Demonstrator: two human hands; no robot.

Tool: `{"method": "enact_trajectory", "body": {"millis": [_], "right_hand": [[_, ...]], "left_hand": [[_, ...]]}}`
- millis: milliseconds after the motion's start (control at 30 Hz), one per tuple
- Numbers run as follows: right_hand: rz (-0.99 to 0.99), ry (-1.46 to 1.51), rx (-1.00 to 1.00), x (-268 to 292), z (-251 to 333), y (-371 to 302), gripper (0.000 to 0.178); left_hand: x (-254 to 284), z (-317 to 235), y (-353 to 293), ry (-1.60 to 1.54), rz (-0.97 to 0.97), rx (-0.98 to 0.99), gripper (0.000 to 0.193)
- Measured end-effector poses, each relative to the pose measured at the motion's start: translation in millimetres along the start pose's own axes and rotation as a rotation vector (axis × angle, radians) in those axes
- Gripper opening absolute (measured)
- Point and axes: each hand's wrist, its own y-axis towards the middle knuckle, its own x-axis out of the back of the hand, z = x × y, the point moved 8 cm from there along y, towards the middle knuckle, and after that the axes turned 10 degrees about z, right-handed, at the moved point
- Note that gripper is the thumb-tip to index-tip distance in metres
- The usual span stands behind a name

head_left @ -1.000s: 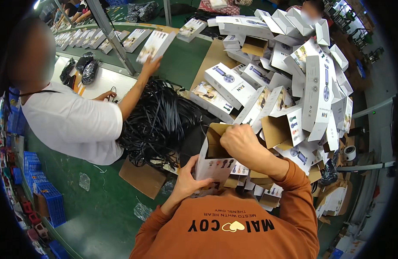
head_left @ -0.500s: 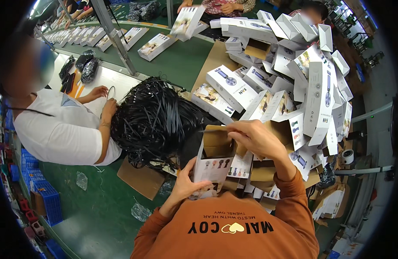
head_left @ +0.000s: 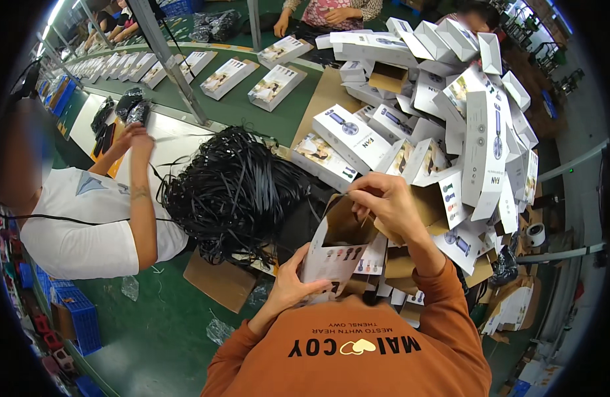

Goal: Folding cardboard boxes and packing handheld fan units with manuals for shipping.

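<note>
An upright white cardboard box [head_left: 328, 263] with brown inner walls stands open at the top in front of my chest. My left hand [head_left: 293, 286] is closed round its left and near side, thumb across the printed face. Over the opening, my right hand [head_left: 382, 204] pinches a thin black strap whose lower part goes into the box. Whatever lies deeper inside is in shadow. Just left of the box is a big tangled heap of black straps [head_left: 235, 188].
White printed boxes [head_left: 493, 152] are piled high on the right. More boxes [head_left: 229, 78] line the green conveyor [head_left: 242, 109]. A co-worker in a white shirt [head_left: 96, 228] stands left; another co-worker's hands [head_left: 341, 14] are beyond the belt. A metal post [head_left: 166, 53] rises between.
My right hand has lowered slightly over the opening, and the box has tilted a little. A box held across the belt now lies on it. The left co-worker's hands have moved away from me.
</note>
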Motion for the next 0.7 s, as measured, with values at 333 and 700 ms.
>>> {"method": "enact_trajectory", "body": {"millis": [333,700], "right_hand": [[-0.092,-0.655,0.221,-3,7,-16,0.008],[-0.272,-0.931,0.195,10,40,-27,0.013]], "left_hand": [[1,12,-8,-0.154,-0.042,0.002,0.079],[4,5,-11,-0.094,-0.035,0.05,0.082]]}}
